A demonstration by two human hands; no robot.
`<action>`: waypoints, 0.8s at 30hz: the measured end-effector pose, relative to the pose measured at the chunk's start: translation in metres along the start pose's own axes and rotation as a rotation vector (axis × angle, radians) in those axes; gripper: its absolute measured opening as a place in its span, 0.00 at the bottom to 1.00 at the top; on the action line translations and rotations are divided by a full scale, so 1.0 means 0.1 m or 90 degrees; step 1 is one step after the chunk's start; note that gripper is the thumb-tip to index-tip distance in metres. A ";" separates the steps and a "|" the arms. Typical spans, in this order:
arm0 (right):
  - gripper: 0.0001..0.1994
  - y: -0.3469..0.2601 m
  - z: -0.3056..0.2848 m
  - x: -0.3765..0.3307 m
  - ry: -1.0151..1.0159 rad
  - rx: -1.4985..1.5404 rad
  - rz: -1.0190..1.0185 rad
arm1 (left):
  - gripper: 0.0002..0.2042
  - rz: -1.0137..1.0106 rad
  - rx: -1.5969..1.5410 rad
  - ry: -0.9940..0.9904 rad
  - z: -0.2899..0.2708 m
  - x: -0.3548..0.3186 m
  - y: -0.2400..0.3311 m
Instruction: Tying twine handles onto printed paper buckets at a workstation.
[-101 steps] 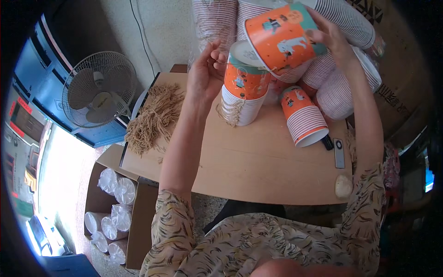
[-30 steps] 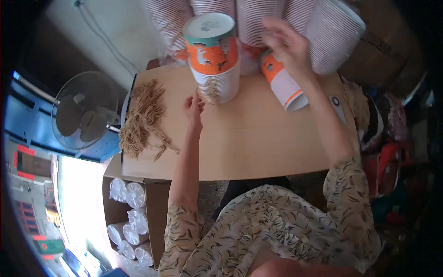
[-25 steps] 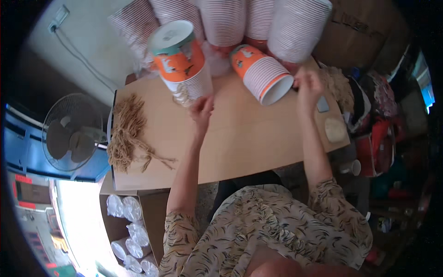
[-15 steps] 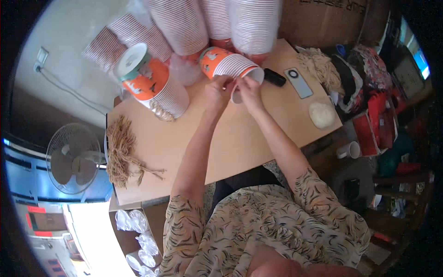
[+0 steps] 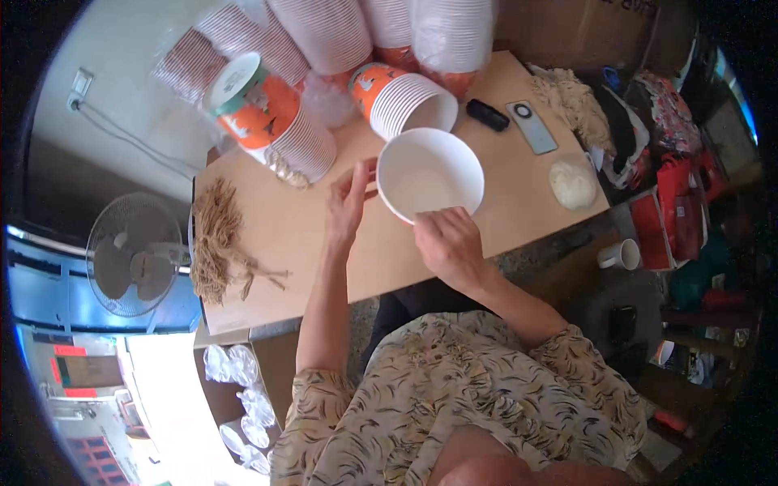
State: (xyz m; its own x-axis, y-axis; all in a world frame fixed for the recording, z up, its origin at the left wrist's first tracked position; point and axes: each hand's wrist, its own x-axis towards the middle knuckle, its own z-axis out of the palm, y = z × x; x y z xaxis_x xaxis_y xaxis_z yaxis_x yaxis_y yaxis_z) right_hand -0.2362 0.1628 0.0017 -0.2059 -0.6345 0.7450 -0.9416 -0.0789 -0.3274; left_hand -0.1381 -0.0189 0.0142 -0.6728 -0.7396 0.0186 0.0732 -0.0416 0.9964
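Note:
A white paper tub [image 5: 429, 174] is tilted with its wide mouth facing me, above the middle of the table. My right hand [image 5: 450, 245] grips its near rim, fingers closed over the edge. At the tub's left side my left hand [image 5: 348, 202] is open, thumb raised and fingers stretched partly behind the wall; whether they touch it I cannot tell. Just beyond lies a nested stack of tubs [image 5: 405, 104] on its side, orange-patterned at the base. Further left, another nested stack [image 5: 271, 121] stands upside down with pale cord [image 5: 288, 170] against it.
Tall plastic-wrapped tub stacks [image 5: 320, 32] line the back. A bundle of tan strings [image 5: 215, 243] lies on the left. On the right are a black object [image 5: 487, 115], a phone [image 5: 532, 128] and a pale ball [image 5: 572, 185]. A fan [image 5: 134, 255] stands left of the table [image 5: 324, 275].
One tub has come off the lying stack and toward me, its mouth now facing me. My hands have parted; the right moved nearer on the rim, the left opened and moved left.

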 end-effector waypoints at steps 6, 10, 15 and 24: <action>0.17 -0.49 0.18 -0.15 -0.135 0.033 -0.144 | 0.18 0.000 0.270 0.066 -0.53 -0.83 -0.25; 0.41 -0.52 0.08 -0.23 -0.022 0.076 -0.077 | 0.18 -0.012 0.094 0.125 -0.86 -1.10 -0.46; 0.67 -0.30 0.15 -0.27 -0.215 0.311 0.131 | 0.18 -0.063 -0.036 0.036 -0.96 -1.18 -0.62; 0.67 -0.60 0.33 -0.30 -0.219 0.224 0.091 | 0.21 -0.042 -0.070 0.207 -1.03 -1.08 -0.98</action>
State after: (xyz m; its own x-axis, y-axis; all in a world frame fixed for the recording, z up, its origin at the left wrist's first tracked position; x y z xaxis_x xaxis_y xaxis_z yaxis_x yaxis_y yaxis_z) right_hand -0.1651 0.1610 -0.0204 -0.1706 -0.8700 0.4627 -0.7517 -0.1888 -0.6320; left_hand 0.0034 -0.0038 -0.0940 -0.4104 -0.9074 -0.0903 0.1281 -0.1554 0.9795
